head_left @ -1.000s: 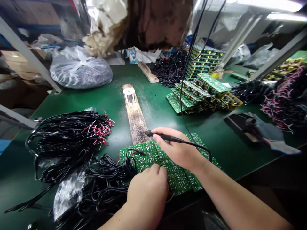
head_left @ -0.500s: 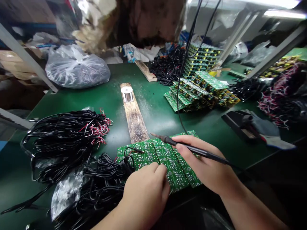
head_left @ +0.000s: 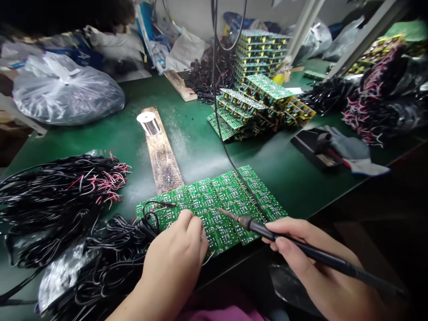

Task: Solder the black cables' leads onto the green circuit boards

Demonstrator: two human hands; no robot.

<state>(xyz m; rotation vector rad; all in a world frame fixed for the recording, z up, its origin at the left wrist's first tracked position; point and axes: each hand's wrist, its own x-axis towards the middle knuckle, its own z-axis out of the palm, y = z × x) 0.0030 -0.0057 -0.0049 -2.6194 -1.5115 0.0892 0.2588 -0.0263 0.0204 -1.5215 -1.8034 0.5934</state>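
Where the circuit boards [head_left: 204, 196] lie: side by side, flat, at the near edge of the green table [head_left: 190, 149], right in front of you.
Left hand [head_left: 177, 249]: your fingers are curled in, knuckles up, over the boards; what they pinch is hidden, so I cannot tell, though a pale wire end [head_left: 210, 257] shows just beside them.
Right hand [head_left: 321, 285]: you grip the soldering iron [head_left: 257, 227] by its handle, its tip pointing left over the boards near your other hand; whether it touches them I cannot tell.
Black lead [head_left: 163, 203]: its plug end lies over the left-hand boards.
How far along: your work looks under way, not finished. Joints are too small to make out, so what is done cannot be counted. Coiled leads [head_left: 120, 236] and a bundle with red and white ends [head_left: 56, 187] lie loose on your left, so plenty seems left.
Wooden strip [head_left: 163, 154]: scorched, running away from the boards' far edge, a spool of bright wire [head_left: 152, 126] standing toward its far end.
Far right: heaped boards [head_left: 267, 89], and nearer you a grey glove [head_left: 351, 147] by a black holder [head_left: 309, 145].
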